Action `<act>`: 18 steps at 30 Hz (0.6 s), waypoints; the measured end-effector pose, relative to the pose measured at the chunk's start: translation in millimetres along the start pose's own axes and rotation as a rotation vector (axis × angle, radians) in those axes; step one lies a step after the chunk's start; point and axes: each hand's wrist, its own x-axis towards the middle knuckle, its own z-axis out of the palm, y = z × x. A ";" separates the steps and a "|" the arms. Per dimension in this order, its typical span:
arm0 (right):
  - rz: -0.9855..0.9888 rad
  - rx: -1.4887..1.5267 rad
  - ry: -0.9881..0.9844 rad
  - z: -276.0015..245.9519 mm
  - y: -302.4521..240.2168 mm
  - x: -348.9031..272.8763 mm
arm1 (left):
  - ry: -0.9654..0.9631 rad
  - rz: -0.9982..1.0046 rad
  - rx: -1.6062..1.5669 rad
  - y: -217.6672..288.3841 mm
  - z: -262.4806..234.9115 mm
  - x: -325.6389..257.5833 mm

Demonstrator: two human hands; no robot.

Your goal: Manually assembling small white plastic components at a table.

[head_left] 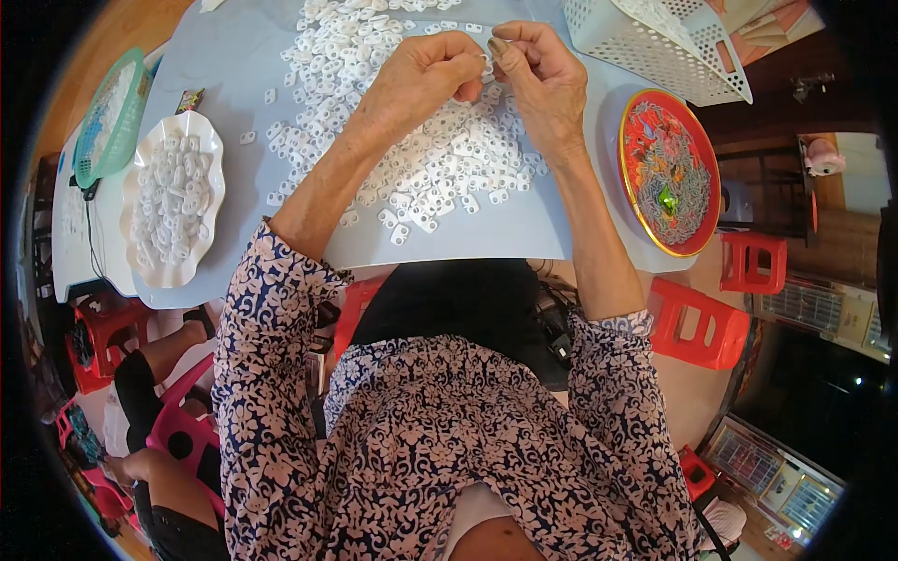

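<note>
My left hand (426,79) and my right hand (547,89) meet over the far part of the table, fingertips almost touching. The left hand is closed, thumb against curled fingers, at a small white plastic piece (486,64) that shows only in part. Thumb and forefinger of the right hand pinch beside it; whatever they grip is too small to name. Beneath and around both hands spreads a loose heap of small white plastic pieces (458,154) with dark holes. Right of my right forearm sits a red round tray (708,178) with many thin grey metal parts and a green item (668,198).
On the left, a white wavy-edged dish (216,164) is filled with white pieces. Beyond it are a small packet (191,99) and a green basket (140,93). A white perforated basket (636,47) stands far right. Red stools (697,327) and a seated person's leg (178,486) flank me.
</note>
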 end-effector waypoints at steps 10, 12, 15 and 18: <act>-0.005 -0.060 0.020 2.2 -2.2 -2.2 | 0.053 0.031 -0.014 -3.0 4.7 -0.5; -0.018 -0.062 0.017 2.4 -1.6 -2.4 | 0.052 0.040 -0.006 -3.7 4.5 -0.8; -0.022 -0.103 0.008 2.4 0.3 -2.9 | 0.048 0.046 0.046 -5.7 2.0 -0.9; -0.031 -0.117 -0.001 1.6 -0.8 -3.2 | 0.039 0.057 0.018 -6.2 3.6 0.2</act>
